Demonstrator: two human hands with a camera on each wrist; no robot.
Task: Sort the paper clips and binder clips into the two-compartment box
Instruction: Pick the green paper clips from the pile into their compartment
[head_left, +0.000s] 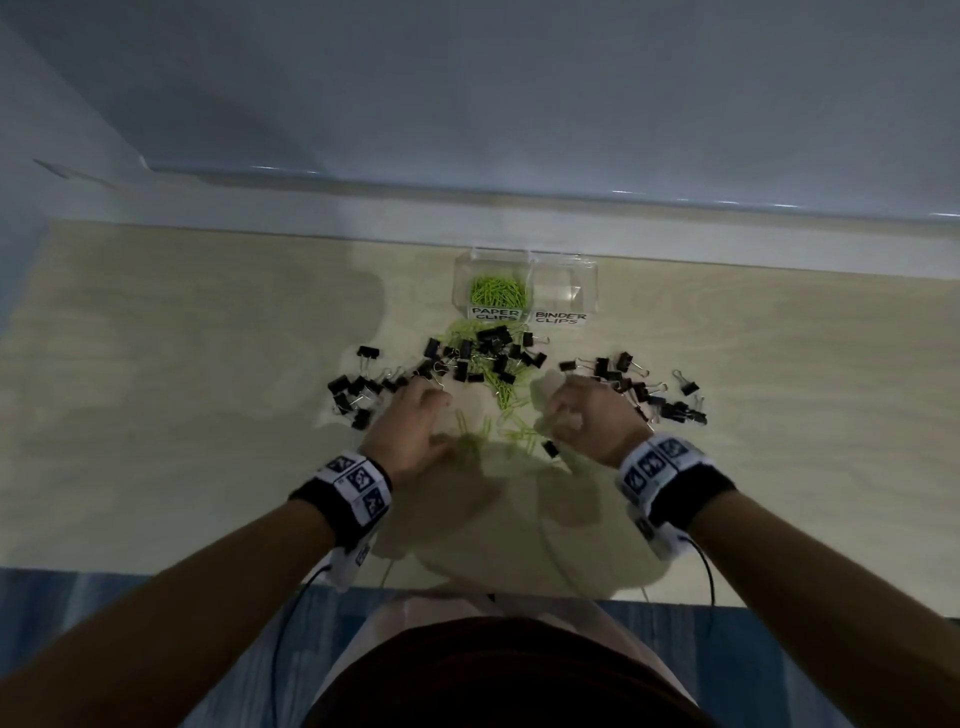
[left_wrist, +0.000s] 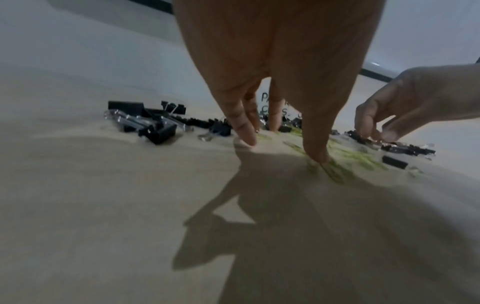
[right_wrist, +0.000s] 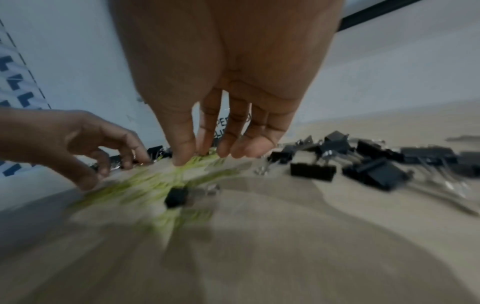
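Observation:
A clear two-compartment box (head_left: 587, 270) stands at the back. Its left compartment, labelled PAPER CLIPS, holds green paper clips (head_left: 497, 291). The right one, labelled BINDER CLIPS (head_left: 561, 317), looks bare. Black binder clips (head_left: 483, 353) lie scattered in front of it, mixed with loose green paper clips (head_left: 506, 400). My left hand (head_left: 431, 415) has its fingers pointing down, its thumb (left_wrist: 317, 148) touching paper clips (left_wrist: 337, 174). My right hand (right_wrist: 205, 158) also points down, fingertips on the blurred green paper clips (right_wrist: 155, 181). Neither hand visibly holds anything.
More binder clips lie in a left cluster (head_left: 358, 389) and a right cluster (head_left: 649, 389). One single binder clip (head_left: 549, 448) sits near my right wrist. The wooden table (head_left: 208, 415) meets a white wall ledge behind the box.

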